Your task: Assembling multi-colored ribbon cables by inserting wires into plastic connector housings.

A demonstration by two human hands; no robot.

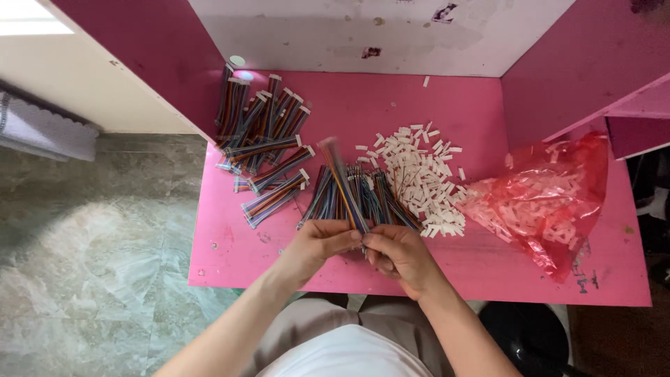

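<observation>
Both hands meet at the near edge of the pink table (230,258), pinched on one multicoloured ribbon cable (343,183). The left hand (317,244) has its thumb and fingers closed on the cable's near end, and the right hand (401,255) is closed just beside it, fingertips touching the same end. From the grip the cable rises away from the person, its far end lifted and blurred.

Directly beyond the grip lies a fan of loose cables (363,199), touching the table. Further out and to the left of the grip sits a pile of cables with white end plugs (269,150), well apart from the hands. Beyond and to the right of the grip is a heap of small white plastic connectors (422,178), and further right a red plastic bag (551,199) holds more of them.

Whether a connector is already between the fingertips cannot be told; the fingers hide it.

To work the cable end well, I judge the wires should be kept flat and side by side between the pinching fingers, held close to the tip so they do not splay, with the free length kept clear of the fan beyond.
</observation>
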